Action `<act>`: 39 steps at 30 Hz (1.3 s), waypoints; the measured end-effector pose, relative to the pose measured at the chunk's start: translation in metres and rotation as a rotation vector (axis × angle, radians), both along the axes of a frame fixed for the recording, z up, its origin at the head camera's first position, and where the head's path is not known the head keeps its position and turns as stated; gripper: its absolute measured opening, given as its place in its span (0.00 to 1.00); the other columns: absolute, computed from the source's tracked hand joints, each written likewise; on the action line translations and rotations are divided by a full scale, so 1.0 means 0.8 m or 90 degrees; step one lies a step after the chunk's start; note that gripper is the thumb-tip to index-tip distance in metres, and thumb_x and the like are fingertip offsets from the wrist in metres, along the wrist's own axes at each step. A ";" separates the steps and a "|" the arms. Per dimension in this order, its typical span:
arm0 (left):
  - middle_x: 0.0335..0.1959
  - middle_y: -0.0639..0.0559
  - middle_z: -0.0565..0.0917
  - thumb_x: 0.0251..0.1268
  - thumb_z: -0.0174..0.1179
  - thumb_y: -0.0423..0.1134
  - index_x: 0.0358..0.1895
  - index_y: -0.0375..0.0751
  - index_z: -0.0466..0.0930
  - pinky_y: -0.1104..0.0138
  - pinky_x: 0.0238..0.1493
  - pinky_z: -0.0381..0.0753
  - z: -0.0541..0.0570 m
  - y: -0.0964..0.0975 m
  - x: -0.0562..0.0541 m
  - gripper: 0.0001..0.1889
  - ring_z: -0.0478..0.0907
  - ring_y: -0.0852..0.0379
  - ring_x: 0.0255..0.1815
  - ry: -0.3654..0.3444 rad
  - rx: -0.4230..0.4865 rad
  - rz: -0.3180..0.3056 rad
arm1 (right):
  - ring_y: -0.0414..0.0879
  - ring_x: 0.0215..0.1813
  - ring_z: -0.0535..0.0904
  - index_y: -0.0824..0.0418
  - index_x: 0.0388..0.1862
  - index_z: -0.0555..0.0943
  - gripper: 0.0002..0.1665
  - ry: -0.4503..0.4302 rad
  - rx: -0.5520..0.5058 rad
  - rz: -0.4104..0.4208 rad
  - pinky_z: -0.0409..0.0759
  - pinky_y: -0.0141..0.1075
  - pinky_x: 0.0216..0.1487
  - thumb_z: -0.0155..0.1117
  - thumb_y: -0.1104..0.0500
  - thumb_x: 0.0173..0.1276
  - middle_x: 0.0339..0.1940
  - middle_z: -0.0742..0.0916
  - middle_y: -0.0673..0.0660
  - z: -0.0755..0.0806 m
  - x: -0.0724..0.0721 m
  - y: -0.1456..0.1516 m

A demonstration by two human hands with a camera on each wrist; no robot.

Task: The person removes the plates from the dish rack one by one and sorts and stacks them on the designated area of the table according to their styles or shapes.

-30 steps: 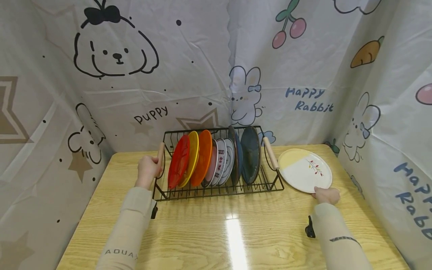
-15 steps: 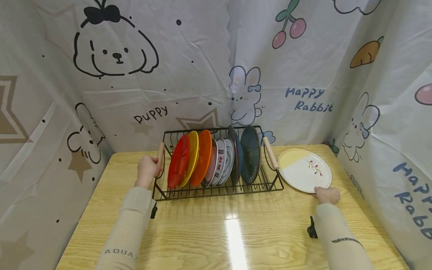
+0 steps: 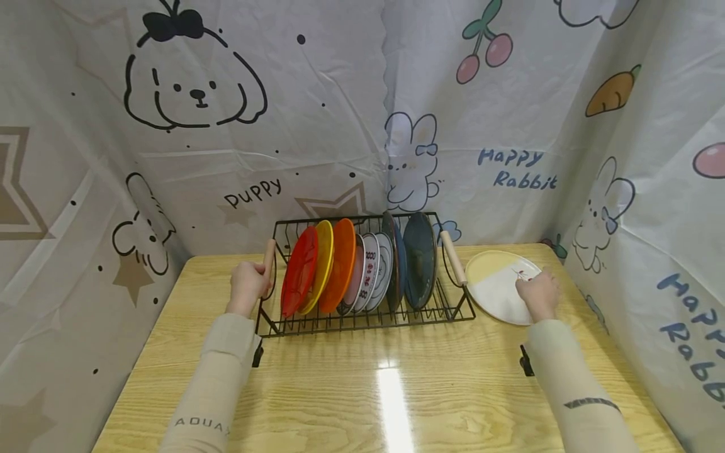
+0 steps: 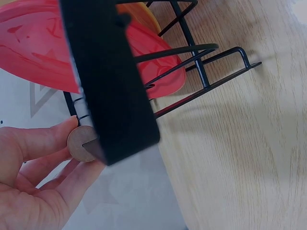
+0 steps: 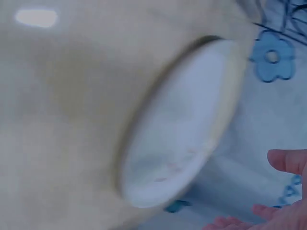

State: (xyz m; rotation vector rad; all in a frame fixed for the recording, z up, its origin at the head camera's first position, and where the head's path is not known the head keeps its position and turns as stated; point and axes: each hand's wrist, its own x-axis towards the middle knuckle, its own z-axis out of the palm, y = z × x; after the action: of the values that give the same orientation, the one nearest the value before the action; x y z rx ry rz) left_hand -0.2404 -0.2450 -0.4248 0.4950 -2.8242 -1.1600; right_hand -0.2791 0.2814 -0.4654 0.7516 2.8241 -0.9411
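At the left end of the black wire dish rack [image 3: 374, 324], my left hand [image 3: 247, 286] grips the rack's wooden handle [image 3: 269, 259]. In the left wrist view its thumb and fingers curl round the handle's round end [image 4: 82, 143]. My right hand [image 3: 539, 294] is over the right side of a yellow-and-white plate [image 3: 493, 292] with a red sprig, which lies flat on the table. The right wrist view is blurred, but thumb and fingers [image 5: 286, 160] stand apart with nothing between them, clear of the plate's rim.
Several plates stand on edge in the rack: a red plate [image 3: 299, 272], a yellow plate [image 3: 320, 267], an orange plate [image 3: 340, 267], smaller patterned ones [image 3: 370, 270] and dark ones [image 3: 421, 261]. Printed curtains [image 3: 340, 126] enclose the wooden table [image 3: 317, 390] at back and sides.
My right hand has let go of the plate's near right rim and risen up and slightly left over it. The plate, the rack and my left hand have stayed put.
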 end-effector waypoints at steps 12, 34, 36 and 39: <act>0.28 0.36 0.84 0.62 0.51 0.30 0.51 0.24 0.76 0.56 0.34 0.80 -0.001 -0.001 0.000 0.16 0.81 0.43 0.28 0.002 -0.003 -0.004 | 0.68 0.66 0.56 0.69 0.70 0.52 0.39 0.298 -0.029 0.165 0.57 0.57 0.64 0.55 0.59 0.64 0.66 0.60 0.74 0.098 -0.014 -0.073; 0.38 0.32 0.82 0.62 0.51 0.28 0.54 0.25 0.73 0.54 0.41 0.79 0.001 -0.001 -0.002 0.17 0.79 0.38 0.38 -0.024 0.006 0.001 | 0.63 0.52 0.75 0.69 0.66 0.62 0.34 0.275 -0.102 0.382 0.77 0.51 0.47 0.58 0.57 0.64 0.56 0.74 0.71 0.095 0.001 -0.181; 0.39 0.32 0.81 0.62 0.50 0.28 0.54 0.25 0.73 0.54 0.41 0.79 0.001 -0.001 -0.002 0.18 0.79 0.38 0.39 -0.026 0.009 0.004 | 0.62 0.51 0.76 0.69 0.66 0.62 0.34 0.268 -0.092 0.382 0.77 0.50 0.46 0.58 0.57 0.64 0.55 0.75 0.70 0.091 0.001 -0.186; 0.40 0.31 0.81 0.63 0.50 0.28 0.54 0.25 0.73 0.54 0.41 0.79 0.001 0.000 -0.002 0.18 0.79 0.38 0.39 -0.022 0.011 0.008 | 0.61 0.49 0.77 0.69 0.66 0.62 0.34 0.265 -0.085 0.373 0.78 0.49 0.45 0.58 0.58 0.63 0.53 0.77 0.70 0.086 0.001 -0.191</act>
State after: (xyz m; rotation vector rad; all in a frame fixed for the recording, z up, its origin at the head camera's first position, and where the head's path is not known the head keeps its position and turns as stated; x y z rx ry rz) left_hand -0.2417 -0.2453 -0.4240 0.5381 -2.8383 -1.1863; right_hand -0.2780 0.1286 -0.3964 -0.3238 2.9729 -1.2506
